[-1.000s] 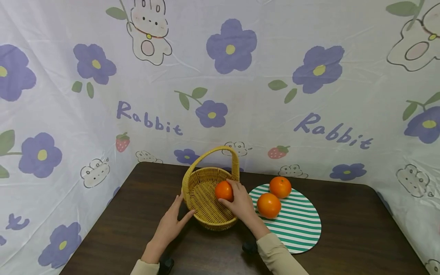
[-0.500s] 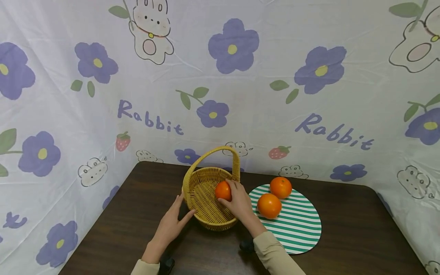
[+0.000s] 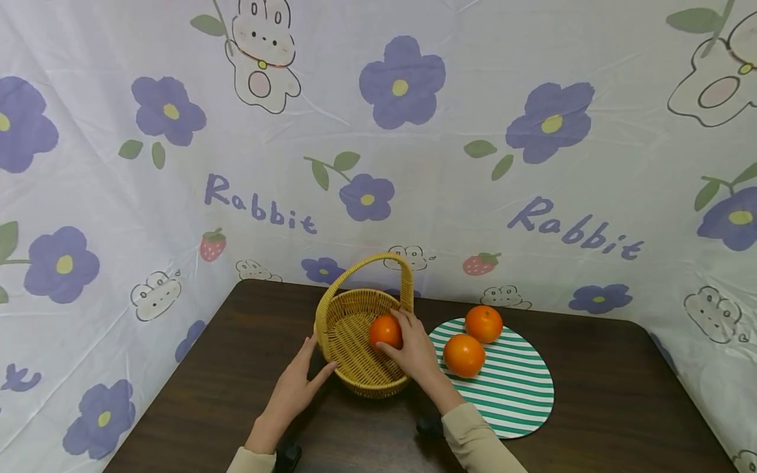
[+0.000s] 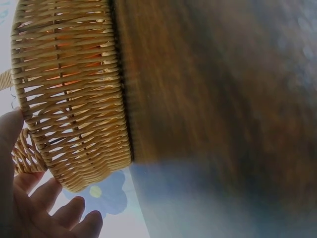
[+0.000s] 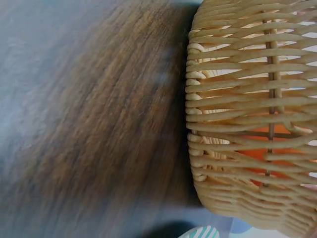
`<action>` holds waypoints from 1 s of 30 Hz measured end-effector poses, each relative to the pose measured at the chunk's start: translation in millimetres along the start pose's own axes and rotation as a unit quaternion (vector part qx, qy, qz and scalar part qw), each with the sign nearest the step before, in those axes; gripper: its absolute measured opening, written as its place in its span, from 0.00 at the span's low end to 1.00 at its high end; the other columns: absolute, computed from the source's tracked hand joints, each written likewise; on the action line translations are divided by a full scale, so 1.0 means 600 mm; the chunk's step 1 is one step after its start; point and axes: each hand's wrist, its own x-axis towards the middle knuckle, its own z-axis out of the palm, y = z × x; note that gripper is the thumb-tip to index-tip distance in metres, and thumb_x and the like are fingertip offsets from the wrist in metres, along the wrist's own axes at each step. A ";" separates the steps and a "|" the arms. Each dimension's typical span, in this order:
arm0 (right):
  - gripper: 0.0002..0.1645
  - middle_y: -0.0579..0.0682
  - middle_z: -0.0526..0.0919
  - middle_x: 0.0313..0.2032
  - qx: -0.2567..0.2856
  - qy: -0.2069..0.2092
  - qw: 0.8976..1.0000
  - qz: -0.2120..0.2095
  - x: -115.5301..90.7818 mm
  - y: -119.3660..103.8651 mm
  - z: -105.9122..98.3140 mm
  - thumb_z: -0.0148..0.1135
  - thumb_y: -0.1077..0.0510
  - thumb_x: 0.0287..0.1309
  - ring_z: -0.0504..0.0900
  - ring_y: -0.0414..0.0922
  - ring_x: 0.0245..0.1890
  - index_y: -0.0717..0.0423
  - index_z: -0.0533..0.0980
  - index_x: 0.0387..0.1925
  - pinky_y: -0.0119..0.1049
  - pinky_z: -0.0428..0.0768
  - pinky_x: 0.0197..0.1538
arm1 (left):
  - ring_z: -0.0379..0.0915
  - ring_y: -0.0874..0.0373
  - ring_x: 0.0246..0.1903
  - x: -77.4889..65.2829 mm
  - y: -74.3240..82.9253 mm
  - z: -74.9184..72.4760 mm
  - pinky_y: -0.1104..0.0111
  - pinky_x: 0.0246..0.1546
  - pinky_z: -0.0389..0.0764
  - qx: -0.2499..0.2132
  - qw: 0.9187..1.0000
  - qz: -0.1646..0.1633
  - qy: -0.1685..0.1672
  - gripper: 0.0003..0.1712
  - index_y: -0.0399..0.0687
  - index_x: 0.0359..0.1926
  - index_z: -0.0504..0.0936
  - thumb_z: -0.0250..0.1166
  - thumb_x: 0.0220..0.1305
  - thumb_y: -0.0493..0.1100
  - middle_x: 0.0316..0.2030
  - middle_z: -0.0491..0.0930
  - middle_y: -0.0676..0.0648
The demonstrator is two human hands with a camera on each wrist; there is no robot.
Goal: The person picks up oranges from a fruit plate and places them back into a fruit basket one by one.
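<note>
A yellow woven basket (image 3: 349, 338) with a tall arched handle stands on the dark wooden table. Inside it, toward the right wall, my right hand (image 3: 417, 351) holds an orange (image 3: 383, 332) between thumb and fingers. My left hand (image 3: 290, 386) rests against the basket's left side, thumb at the near rim and fingers spread along the outside. In the left wrist view, the left fingers (image 4: 44, 196) touch the woven wall near the handle's foot. Orange colour shows through the weave (image 5: 270, 148) in the right wrist view, where the right hand is out of sight.
To the right of the basket lies a round mat (image 3: 520, 394) with green and white stripes. Two more oranges, one nearer (image 3: 464, 355) and one farther back (image 3: 484, 324), sit on its left part. A white cloth (image 3: 449, 197) printed with flowers and rabbits hangs behind the table (image 3: 603, 394).
Both hands, the basket and the oranges keep nearly the same places. The head view has shifted slightly, and the right hand's grip on the orange has barely moved.
</note>
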 end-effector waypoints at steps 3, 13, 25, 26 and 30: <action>0.44 0.56 0.65 0.62 0.009 0.003 1.000 -0.002 -0.005 0.001 -0.007 0.67 0.41 0.49 0.68 0.55 0.59 0.50 0.64 0.65 0.54 0.75 0.52 | 0.51 0.45 0.68 0.000 -0.001 0.000 0.44 0.59 0.62 0.001 1.000 0.001 0.001 0.46 0.67 0.72 0.41 0.57 0.61 0.63 0.71 0.49 0.44; 0.38 0.52 0.66 0.62 0.033 0.020 0.999 0.011 -0.023 0.016 -0.030 0.65 0.42 0.53 0.68 0.52 0.60 0.48 0.66 0.63 0.51 0.73 0.56 | 0.54 0.43 0.66 0.003 0.001 -0.004 0.44 0.59 0.63 -0.001 1.000 -0.003 -0.001 0.47 0.65 0.72 0.42 0.55 0.60 0.66 0.71 0.49 0.44; 0.35 0.55 0.66 0.62 0.081 0.049 0.995 0.025 -0.053 0.025 -0.062 0.63 0.45 0.56 0.66 0.54 0.61 0.52 0.67 0.63 0.54 0.69 0.59 | 0.54 0.43 0.66 0.001 0.004 0.000 0.44 0.58 0.63 -0.005 1.000 -0.012 -0.005 0.46 0.65 0.72 0.42 0.55 0.60 0.66 0.71 0.48 0.43; 0.35 0.54 0.66 0.62 0.080 0.048 0.995 0.031 -0.056 0.025 -0.065 0.62 0.44 0.56 0.66 0.53 0.62 0.52 0.67 0.63 0.54 0.69 0.59 | 0.54 0.43 0.66 0.001 0.004 0.000 0.44 0.59 0.63 -0.004 1.000 -0.012 -0.006 0.46 0.64 0.73 0.42 0.55 0.60 0.66 0.71 0.48 0.43; 0.34 0.54 0.65 0.63 0.082 0.052 0.995 0.038 -0.067 0.027 -0.074 0.61 0.44 0.57 0.65 0.53 0.62 0.51 0.66 0.63 0.54 0.70 0.58 | 0.54 0.42 0.66 0.001 0.004 0.001 0.43 0.59 0.62 -0.006 1.000 -0.014 -0.009 0.46 0.64 0.73 0.42 0.55 0.60 0.66 0.71 0.48 0.43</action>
